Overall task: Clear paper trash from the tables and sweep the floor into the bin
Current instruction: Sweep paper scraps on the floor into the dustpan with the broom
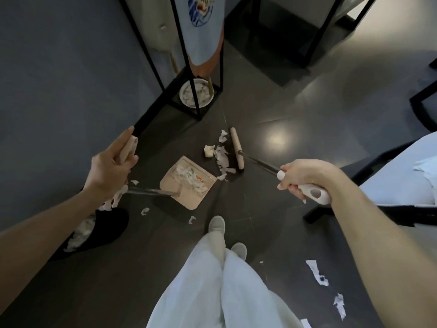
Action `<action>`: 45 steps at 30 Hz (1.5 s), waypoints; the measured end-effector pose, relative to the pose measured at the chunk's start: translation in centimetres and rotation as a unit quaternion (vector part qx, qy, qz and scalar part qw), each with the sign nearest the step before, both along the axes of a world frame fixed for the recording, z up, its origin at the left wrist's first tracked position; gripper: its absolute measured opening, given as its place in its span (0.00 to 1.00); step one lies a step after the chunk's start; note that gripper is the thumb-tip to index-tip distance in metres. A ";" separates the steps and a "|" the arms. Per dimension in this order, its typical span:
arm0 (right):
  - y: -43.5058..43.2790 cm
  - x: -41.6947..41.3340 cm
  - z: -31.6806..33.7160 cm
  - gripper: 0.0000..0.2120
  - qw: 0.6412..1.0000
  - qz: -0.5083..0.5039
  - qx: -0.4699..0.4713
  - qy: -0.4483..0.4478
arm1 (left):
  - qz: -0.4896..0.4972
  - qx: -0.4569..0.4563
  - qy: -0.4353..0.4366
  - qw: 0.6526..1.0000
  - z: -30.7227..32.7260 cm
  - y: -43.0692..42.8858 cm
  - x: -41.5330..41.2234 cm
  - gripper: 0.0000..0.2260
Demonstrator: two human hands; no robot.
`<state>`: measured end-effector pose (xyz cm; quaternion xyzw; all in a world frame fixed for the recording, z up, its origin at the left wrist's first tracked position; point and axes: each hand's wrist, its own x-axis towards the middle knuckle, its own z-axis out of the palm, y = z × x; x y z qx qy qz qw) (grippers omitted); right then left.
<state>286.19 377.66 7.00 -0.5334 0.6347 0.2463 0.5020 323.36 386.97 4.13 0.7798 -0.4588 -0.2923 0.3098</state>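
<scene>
Gripping broom [237,147] in right hand [300,181], dustpan [189,200] in left hand [108,169], we find scraps [222,157] between them, against the broom.

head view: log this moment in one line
left hand holds dustpan handle | right hand holds broom | paper scraps between broom and dustpan | dustpan partly filled

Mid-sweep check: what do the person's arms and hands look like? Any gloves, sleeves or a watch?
Each grip is a bare hand: left grip and right grip carry no gloves, and no rings that I can make out. The left forearm and right forearm are uncovered to the frame edge: no sleeve, watch or band in view.
</scene>
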 end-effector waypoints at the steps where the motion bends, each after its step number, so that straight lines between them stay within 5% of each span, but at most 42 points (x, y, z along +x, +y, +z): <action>1: 0.3 0.1 0.4 0.22 0.999 0.022 -0.022 0.008 | -0.003 0.001 -0.001 1.000 -0.3 0.4 0.1 0.30; 7: -0.3 1.2 -0.3 0.10 0.989 0.092 -0.066 0.094 | -0.023 0.031 0.009 0.999 -2.9 0.3 0.2 0.30; 12: -3.5 4.4 -3.5 0.12 0.977 0.141 -0.068 0.147 | -0.037 0.034 0.026 0.998 -4.8 -1.6 0.7 0.30; 16: -5.1 6.6 -6.1 0.10 0.986 0.116 -0.043 0.110 | -0.051 0.030 0.038 0.998 -5.2 -4.0 1.2 0.30; 20: -5.2 7.2 -8.4 0.30 0.998 0.045 0.012 0.050 | -0.056 0.012 0.056 0.997 -5.6 -6.1 1.4 0.29; 26: -3.3 6.2 -8.7 0.42 0.993 0.073 0.059 0.074 | -0.047 0.009 0.072 0.996 -5.9 -10.0 1.3 0.28; 33: -0.8 2.0 -4.3 0.42 0.985 -0.050 0.157 0.048 | -0.091 0.019 0.074 0.993 -6.1 -13.4 -0.5 0.29; 45: 6.0 -4.9 -0.2 0.40 0.982 -0.171 0.083 0.009 | -0.188 -0.009 0.089 0.978 -5.5 -11.2 -3.2 0.28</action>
